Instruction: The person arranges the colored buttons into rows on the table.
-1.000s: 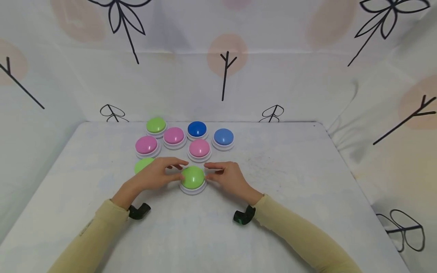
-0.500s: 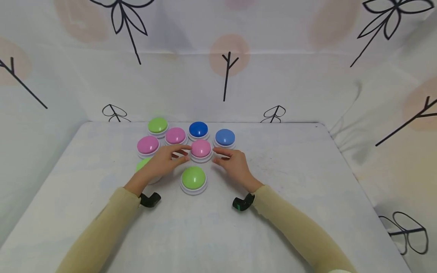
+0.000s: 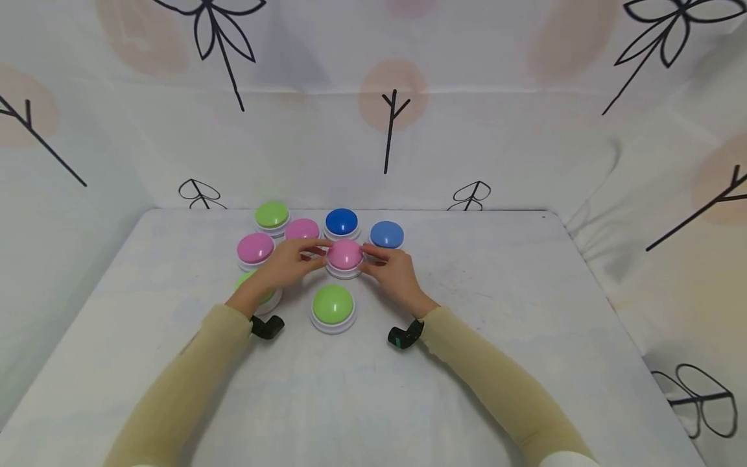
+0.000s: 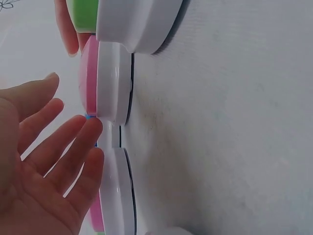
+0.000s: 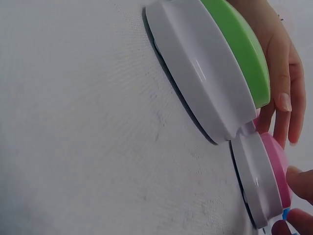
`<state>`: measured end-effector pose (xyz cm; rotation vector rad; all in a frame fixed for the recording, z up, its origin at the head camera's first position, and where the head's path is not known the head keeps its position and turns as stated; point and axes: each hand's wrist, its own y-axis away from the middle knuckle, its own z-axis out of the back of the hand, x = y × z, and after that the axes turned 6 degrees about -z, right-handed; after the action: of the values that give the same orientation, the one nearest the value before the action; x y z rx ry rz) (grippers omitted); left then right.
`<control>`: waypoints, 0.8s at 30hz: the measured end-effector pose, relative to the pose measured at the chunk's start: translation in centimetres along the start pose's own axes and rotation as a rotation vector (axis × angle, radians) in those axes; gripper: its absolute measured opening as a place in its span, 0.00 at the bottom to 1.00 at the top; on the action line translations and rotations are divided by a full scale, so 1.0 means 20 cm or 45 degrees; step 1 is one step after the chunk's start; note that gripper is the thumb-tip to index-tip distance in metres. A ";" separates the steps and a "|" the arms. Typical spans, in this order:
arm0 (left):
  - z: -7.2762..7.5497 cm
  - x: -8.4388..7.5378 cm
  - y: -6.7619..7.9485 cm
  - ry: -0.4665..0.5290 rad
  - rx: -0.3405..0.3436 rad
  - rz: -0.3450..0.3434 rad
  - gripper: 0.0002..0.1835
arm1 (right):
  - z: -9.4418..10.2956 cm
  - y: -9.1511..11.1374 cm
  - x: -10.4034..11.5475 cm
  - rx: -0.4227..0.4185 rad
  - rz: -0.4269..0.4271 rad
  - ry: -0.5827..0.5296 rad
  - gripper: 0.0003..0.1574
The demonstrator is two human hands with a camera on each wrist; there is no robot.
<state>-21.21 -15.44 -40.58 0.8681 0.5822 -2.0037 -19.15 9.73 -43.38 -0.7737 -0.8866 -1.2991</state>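
A pink dome button on a white round base stands between my two hands. My left hand is at its left side, the fingers spread and loosely bent; in the left wrist view a small gap shows between those fingers and the pink dome. On the other side is my right hand, its fingers extended toward the button; the thumb meets the dome's edge in the right wrist view. Closer to me sits a green dome button, touched by neither hand. My left hand partly covers another green button.
Behind and left are pink buttons, a green button, a dark blue button and a lighter blue button. They stand close together on the white table, near its back edge against patterned cloth.
Both hands have left the sides of the front green button and moved away from me to the pink button behind it. Over the last half second they closed in on it.
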 end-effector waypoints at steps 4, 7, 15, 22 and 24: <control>0.00 0.01 -0.03 -0.026 0.010 -0.031 0.22 | -0.02 -0.02 0.00 -0.001 0.013 0.004 0.27; 0.00 0.01 -0.05 -0.049 0.017 -0.047 0.22 | -0.03 -0.03 0.00 -0.009 0.031 0.015 0.27; -0.01 0.00 -0.08 -0.088 0.080 -0.005 0.23 | -0.05 -0.04 -0.01 -0.010 0.044 0.031 0.28; -0.02 -0.01 -0.09 -0.105 0.063 0.057 0.23 | -0.05 -0.04 -0.01 -0.023 0.036 0.052 0.27; -0.02 -0.02 -0.09 -0.102 0.062 0.075 0.23 | -0.06 -0.04 -0.01 -0.020 0.032 0.051 0.27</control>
<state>-22.47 -14.07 -40.47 0.8206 0.4594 -1.9961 -19.88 8.76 -44.08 -0.7667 -0.8333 -1.2962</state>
